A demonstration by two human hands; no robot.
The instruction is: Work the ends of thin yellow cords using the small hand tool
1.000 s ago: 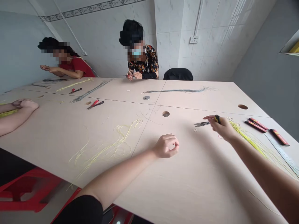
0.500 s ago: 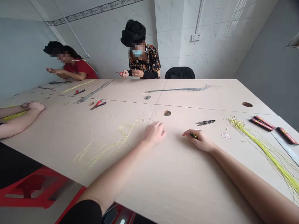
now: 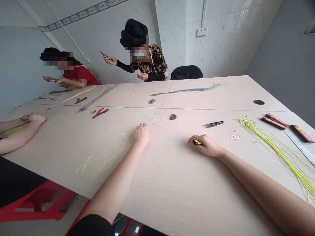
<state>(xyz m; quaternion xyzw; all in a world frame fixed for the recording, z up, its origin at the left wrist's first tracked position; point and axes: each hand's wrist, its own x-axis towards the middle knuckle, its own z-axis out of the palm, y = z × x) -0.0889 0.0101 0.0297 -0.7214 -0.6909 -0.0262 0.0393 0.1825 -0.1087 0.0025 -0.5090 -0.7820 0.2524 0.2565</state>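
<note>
My left hand [image 3: 142,135] rests back-up on the table with its fingers curled under. It covers the right end of a loose spread of thin yellow lines [image 3: 118,151]; what its fingers hold, if anything, is hidden. To the right, my right hand [image 3: 208,146] lies on its side, wrapped round a small black-and-yellow handled object [image 3: 197,142], of which one end shows. Just beyond it are black thread snips [image 3: 214,124] and a small card with a red border [image 3: 235,137]. Farther right lies a bundle of yellow lines [image 3: 278,146] with metal hooks at its far end.
Black-and-red boxes [image 3: 302,133] and a ruler [image 3: 299,147] lie at the right. Red-handled pliers [image 3: 100,112] and a grey line bundle [image 3: 184,90] are farther off. A co-worker's arms [image 3: 27,129] rest at the left. Two people sit across. The table has a round hole [image 3: 172,117].
My left hand has moved left onto the end of the yellow lines. My right hand keeps its hold. A person across has raised a tool out to the side.
</note>
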